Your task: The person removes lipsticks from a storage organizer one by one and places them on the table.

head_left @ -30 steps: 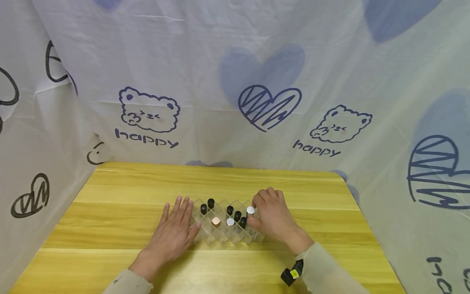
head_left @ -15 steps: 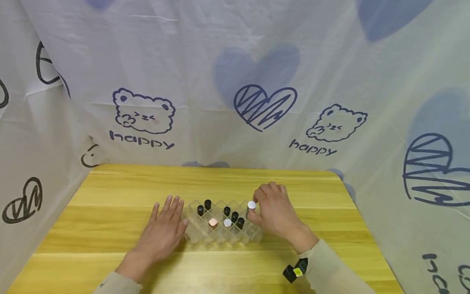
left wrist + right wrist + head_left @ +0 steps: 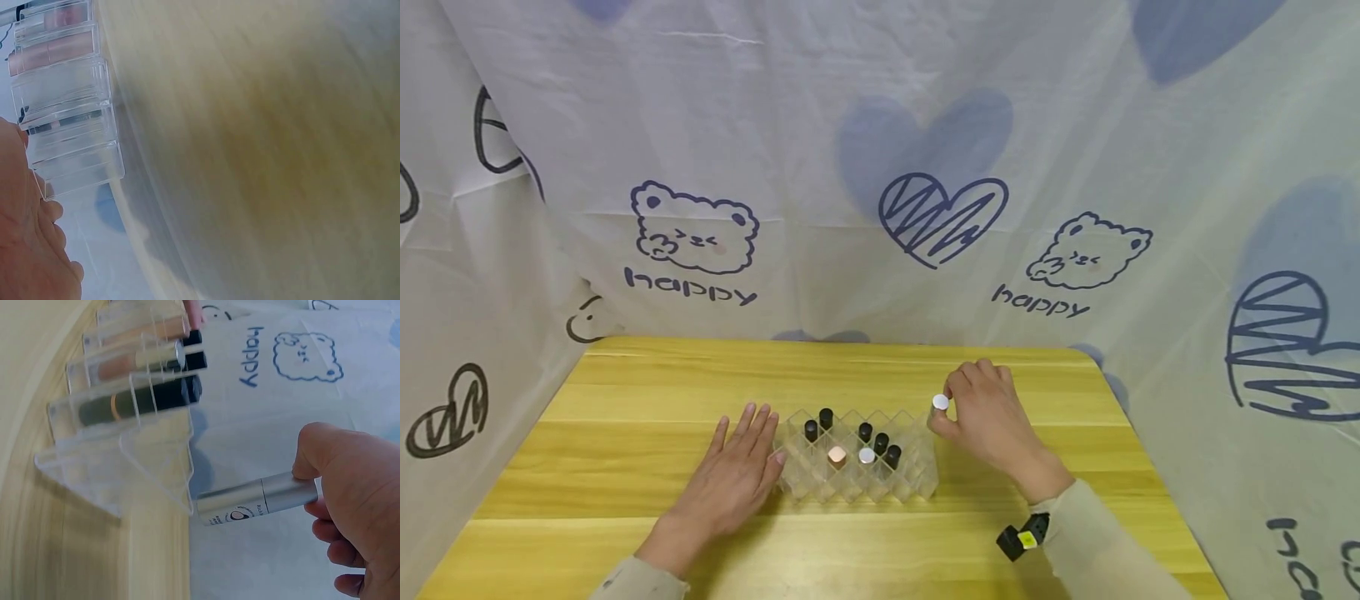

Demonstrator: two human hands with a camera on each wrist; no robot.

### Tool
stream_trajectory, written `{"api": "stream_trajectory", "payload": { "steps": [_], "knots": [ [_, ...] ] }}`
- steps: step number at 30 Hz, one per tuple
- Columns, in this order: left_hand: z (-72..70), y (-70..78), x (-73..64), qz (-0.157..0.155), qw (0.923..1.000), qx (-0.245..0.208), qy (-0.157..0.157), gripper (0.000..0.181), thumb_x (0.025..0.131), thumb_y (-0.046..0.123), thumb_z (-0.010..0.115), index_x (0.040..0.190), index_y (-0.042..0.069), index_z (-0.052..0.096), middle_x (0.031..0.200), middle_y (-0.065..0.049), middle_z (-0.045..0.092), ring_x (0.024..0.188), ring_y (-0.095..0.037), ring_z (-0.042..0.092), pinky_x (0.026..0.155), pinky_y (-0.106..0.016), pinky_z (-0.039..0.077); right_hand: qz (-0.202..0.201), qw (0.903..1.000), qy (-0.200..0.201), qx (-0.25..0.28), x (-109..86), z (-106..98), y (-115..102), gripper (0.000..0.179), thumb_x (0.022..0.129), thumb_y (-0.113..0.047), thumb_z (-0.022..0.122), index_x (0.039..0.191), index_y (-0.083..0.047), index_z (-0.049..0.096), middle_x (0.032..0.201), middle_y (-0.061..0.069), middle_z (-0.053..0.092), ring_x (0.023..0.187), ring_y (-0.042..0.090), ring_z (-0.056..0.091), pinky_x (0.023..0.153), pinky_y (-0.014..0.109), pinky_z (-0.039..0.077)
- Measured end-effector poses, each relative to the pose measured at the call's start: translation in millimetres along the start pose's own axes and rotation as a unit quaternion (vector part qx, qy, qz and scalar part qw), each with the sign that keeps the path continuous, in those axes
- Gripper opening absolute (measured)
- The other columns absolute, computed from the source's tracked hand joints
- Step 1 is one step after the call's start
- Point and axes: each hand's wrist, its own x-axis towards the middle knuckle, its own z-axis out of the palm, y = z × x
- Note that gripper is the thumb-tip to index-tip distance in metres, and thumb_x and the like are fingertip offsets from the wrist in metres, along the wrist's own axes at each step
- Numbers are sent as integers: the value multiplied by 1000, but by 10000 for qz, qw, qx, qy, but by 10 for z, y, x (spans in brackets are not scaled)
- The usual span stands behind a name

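Note:
My right hand (image 3: pixel 988 417) pinches a silver lipstick tube (image 3: pixel 256 500) by its top end, between thumb and fingers. In the head view the tube is just off the back right corner of a clear lipstick organizer (image 3: pixel 917 487) with diamond-shaped slots. Printing shows on the tube's lower half in the right wrist view. My left hand (image 3: pixel 730 475) lies with straight fingers along the organizer's left end, its thumb on the edge. Several black-capped tubes (image 3: pixel 882 442), a silver-capped tube (image 3: pixel 867 456) and a rose-gold-capped tube (image 3: pixel 837 456) stand in the slots.
The organizer stands on a yellow wood-grain table (image 3: pixel 700 375). A white cloth (image 3: pixel 820 167) with hearts and bears hangs behind the table and at its sides. A black band (image 3: pixel 1022 537) is on my right wrist.
The silver lipstick tube has come up out of the organizer's right part and moved right and back with my right hand. My left hand still lies at the organizer's left end.

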Motion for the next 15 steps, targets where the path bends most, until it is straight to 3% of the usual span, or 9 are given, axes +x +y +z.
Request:
{"api": "stream_trajectory", "payload": {
  "steps": [15],
  "knots": [
    [-1, 19, -7, -97, 9998, -168, -49, 64, 116, 41, 33, 164, -2, 29, 172, -20, 26, 162, -38, 18, 132, -63, 12, 278, 9992, -246, -145, 55, 188, 339, 22, 86, -28, 68, 91, -7, 67, 89, 5, 63, 84, 27, 48, 77, 41, 36]
  ]
}}
